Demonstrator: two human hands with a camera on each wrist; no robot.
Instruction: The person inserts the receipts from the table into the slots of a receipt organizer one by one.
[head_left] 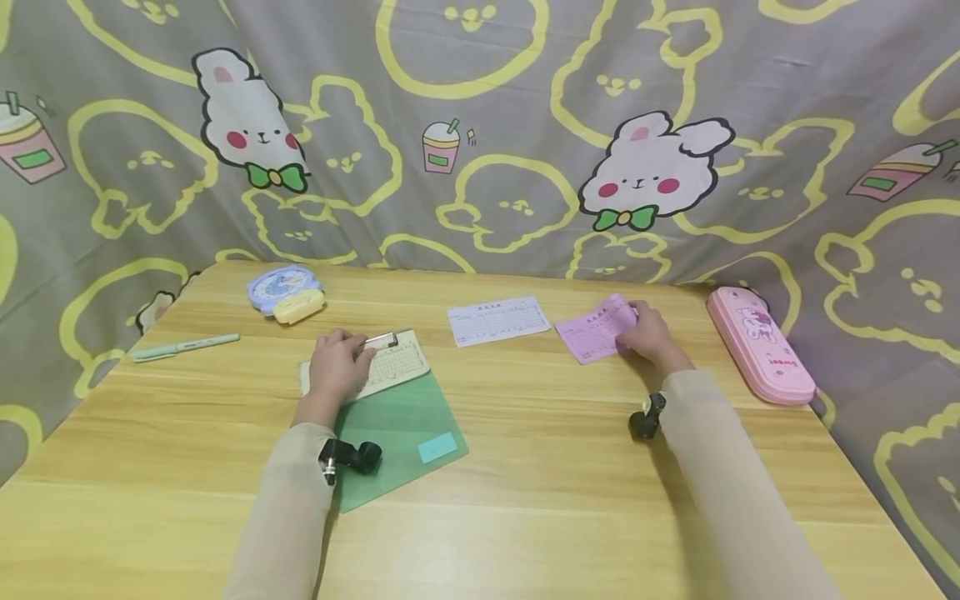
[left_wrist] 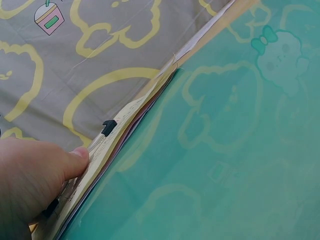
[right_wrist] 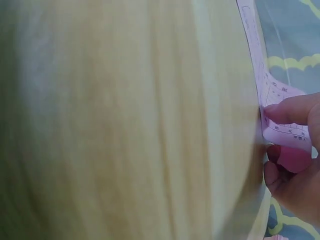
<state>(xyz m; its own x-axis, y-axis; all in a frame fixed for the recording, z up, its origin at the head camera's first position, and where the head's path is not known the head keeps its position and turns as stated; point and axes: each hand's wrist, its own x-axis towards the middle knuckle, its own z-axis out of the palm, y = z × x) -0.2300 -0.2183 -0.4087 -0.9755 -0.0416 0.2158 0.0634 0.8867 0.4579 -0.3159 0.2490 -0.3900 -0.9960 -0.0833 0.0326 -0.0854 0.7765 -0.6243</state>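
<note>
A green clipboard [head_left: 390,425] lies on the table with cream printed sheets [head_left: 405,360] under its metal clip [head_left: 381,340]. The left hand [head_left: 339,367] is on the clip; in the left wrist view its thumb [left_wrist: 77,162] presses there, above the edges of several layered sheets [left_wrist: 120,132]. At the right, the right hand [head_left: 648,337] pinches the right side of a pink printed slip [head_left: 588,340], which bends up there. The right wrist view shows the slip [right_wrist: 285,132] curling between thumb and fingers. A white printed slip [head_left: 498,321] lies flat between the hands.
A blue round object with a yellow part [head_left: 281,287] sits at the back left, a pale green pen [head_left: 183,347] in front of it. The pink pencil case [head_left: 761,346] lies at the right edge. A patterned curtain [head_left: 517,125] hangs behind the table.
</note>
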